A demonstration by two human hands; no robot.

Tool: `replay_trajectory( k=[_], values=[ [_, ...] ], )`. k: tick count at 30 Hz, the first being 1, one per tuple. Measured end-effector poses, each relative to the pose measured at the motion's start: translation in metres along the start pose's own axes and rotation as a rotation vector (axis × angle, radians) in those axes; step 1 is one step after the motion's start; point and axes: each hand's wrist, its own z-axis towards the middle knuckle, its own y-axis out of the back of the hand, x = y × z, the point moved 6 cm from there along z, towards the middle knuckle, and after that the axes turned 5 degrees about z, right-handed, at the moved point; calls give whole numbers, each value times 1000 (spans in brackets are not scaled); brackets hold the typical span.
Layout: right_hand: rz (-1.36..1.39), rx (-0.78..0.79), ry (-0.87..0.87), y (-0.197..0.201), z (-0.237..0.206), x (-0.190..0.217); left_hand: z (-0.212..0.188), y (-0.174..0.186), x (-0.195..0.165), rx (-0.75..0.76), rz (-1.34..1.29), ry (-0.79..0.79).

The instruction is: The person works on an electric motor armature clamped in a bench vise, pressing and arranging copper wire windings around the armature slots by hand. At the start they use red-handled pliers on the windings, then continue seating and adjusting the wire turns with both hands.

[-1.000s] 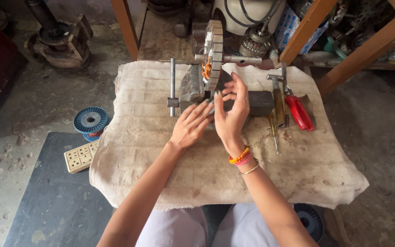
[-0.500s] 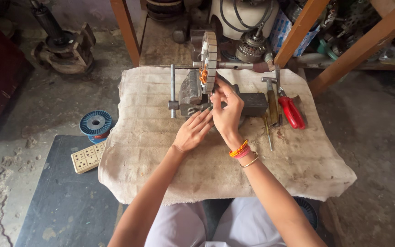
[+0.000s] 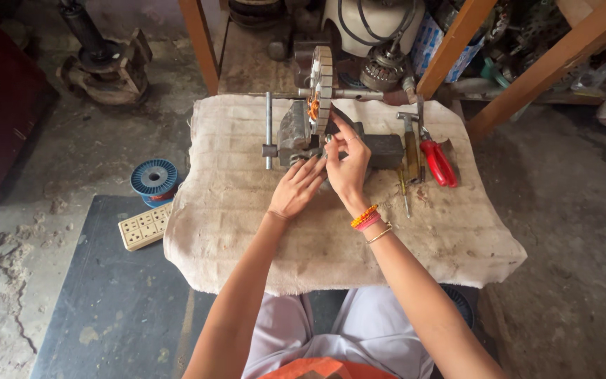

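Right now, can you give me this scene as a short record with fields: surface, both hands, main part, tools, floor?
surface: low table covered with a beige cloth
left hand: left hand rests on the cloth by the vise, fingertips near the wheel
right hand: right hand raised at the slotted wheel, fingers pinched at its lower edge
main part: wheel stands upright on a shaft, copper wire in its slots
tools: red pliers and hammer, right of the hands
floor: blue spool, socket strip

Soft daylight, sharp, wide-angle edge warp.
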Motion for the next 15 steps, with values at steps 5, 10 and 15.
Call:
replay_trajectory(
  k=[5,10,15],
  values=[
    [-83,-10,104,0,1,13,1,6,-2,6,6,8],
    [-83,14,69,2,3,14,4,9,-3,4,7,6],
    [-82,33,52,3,2,11,3,8,-2,11,7,9]
  ],
)
